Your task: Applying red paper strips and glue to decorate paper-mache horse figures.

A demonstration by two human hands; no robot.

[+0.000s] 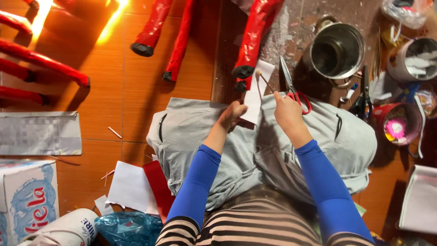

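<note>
Right hand (pixel 287 111) closed through the red handles of the scissors (pixel 291 86), blades pointing up and away, tips near the metal pot (pixel 339 48). Left hand (pixel 233 114) pinched shut on the lower edge of a white paper sheet (pixel 257 91); a thin stick (pixel 264 81) with a pale tip lies across the paper, which hand holds it cannot tell. Paper's upper edge touches the black foot of a red chair leg (pixel 252 38). Both hands sit over a grey cloth (pixel 195 136) spread on the lap. Right of the scissors things crowd close: pot, red cup (pixel 400 123), white tub (pixel 416 59). Left side opens onto orange tile floor (pixel 109 77), with more red legs up top. Lower left edge: white paper scraps (pixel 132 187), cardboard box (pixel 27 196), blue bag (pixel 127 228).
</note>
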